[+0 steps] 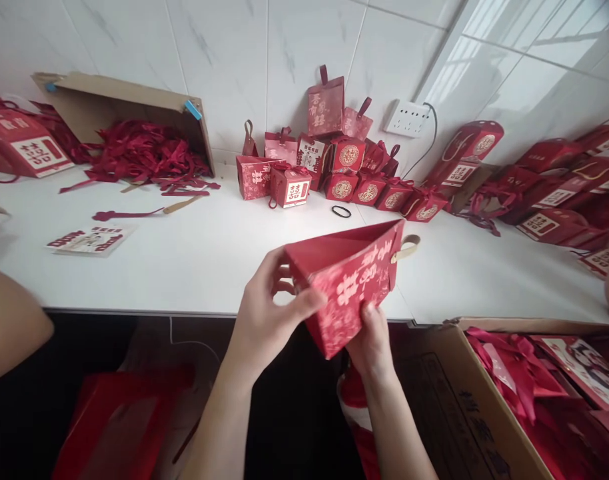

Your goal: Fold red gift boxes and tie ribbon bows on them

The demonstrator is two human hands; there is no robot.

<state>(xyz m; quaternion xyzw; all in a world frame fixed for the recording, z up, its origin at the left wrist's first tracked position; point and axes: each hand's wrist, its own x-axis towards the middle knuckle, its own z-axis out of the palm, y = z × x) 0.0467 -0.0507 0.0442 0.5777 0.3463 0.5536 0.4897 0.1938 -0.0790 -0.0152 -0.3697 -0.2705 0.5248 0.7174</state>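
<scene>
A red paper gift box (357, 293) with pale printed characters and a small beige strap at one end is held tilted above the table's front edge. Its top gapes, showing a plain red inside. My left hand (269, 313) grips the near left end, thumb on the printed face and fingers behind. From below, my right hand (373, 340) holds the lower edge, its thumb on the front and its other fingers hidden under the box. On the table behind lie a black ring (341, 212) and a small red box (290, 187) with a white label.
Several red gift boxes (369, 189) are grouped against the tiled wall by a power socket (407, 118). Left, dark red ribbons (149, 150) spill from a tipped cardboard box (129, 93); a printed card (90, 240) lies nearer. A filled carton (459, 400) stands front right. Another person's arm (12, 323) shows left.
</scene>
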